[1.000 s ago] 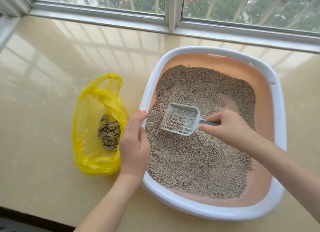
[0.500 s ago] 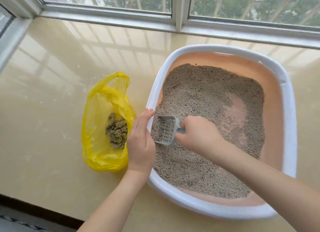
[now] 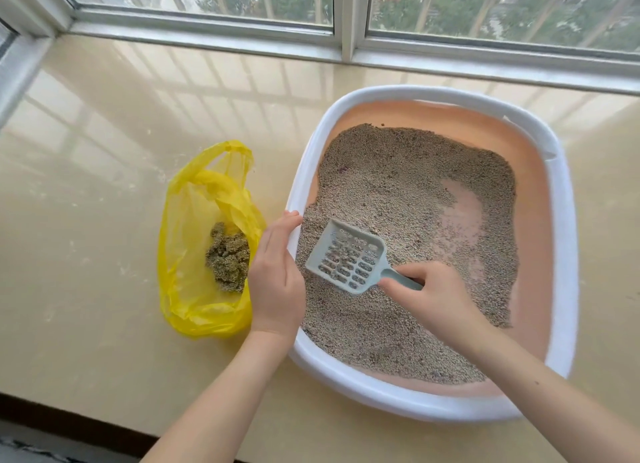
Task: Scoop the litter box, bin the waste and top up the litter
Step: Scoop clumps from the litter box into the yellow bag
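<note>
A white-rimmed litter box (image 3: 568,241) with a peach inside holds grey litter (image 3: 388,185), and bare floor shows in a patch at its right. My right hand (image 3: 433,298) grips the handle of a pale blue slotted scoop (image 3: 346,256), which lies flat over the litter near the left wall with a few grains in it. My left hand (image 3: 275,275) rests on the box's left rim, its fingers straight. Left of the box lies an open yellow plastic bag (image 3: 194,255) with a clump of dark waste (image 3: 228,260) inside.
Everything sits on a glossy beige sill or floor (image 3: 86,220). A window frame (image 3: 346,43) runs along the back, close behind the box. A dark edge (image 3: 69,424) borders the surface at the lower left.
The scoop swung from the middle of the litter to the left wall, standing on edge, and now lies flat again with its face up. My left hand stayed on the rim.
</note>
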{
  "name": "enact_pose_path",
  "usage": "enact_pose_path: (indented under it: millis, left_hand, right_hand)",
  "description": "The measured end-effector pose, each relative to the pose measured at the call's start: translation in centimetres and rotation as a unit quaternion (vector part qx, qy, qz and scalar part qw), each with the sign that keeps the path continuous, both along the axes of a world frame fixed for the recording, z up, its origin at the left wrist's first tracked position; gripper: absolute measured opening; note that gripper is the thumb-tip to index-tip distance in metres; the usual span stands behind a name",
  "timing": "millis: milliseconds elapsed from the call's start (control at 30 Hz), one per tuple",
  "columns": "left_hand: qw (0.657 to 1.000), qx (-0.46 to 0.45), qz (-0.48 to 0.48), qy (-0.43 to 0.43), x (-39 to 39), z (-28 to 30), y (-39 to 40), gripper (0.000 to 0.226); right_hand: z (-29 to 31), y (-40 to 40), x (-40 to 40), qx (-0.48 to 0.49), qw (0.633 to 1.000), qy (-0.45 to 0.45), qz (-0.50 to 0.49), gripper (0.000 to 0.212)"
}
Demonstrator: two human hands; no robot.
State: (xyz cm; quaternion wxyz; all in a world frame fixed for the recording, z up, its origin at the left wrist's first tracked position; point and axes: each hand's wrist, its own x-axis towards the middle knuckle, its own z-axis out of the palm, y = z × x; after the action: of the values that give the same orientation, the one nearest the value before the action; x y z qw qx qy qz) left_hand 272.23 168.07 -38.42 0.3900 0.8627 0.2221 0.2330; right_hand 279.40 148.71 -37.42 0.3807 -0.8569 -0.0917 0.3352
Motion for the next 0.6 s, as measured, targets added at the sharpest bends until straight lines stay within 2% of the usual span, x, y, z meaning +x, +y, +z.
enact_pose_path:
  millis: [267,600]
  left_hand:
    - [1.0,-0.006,0.004,-0.008,0.0,0.0,0.0,0.047]
    - [0.999,-0.029,-0.01,-0.016,-0.2,-0.1,0.1,0.05]
  right_hand:
    - [1.4,-0.3,-1.6,0.005,1.0,-0.027,-0.01,0.031]
    - [2.3,0.2,-3.9,0.003,0.997,-0.028,-0.078,0.032]
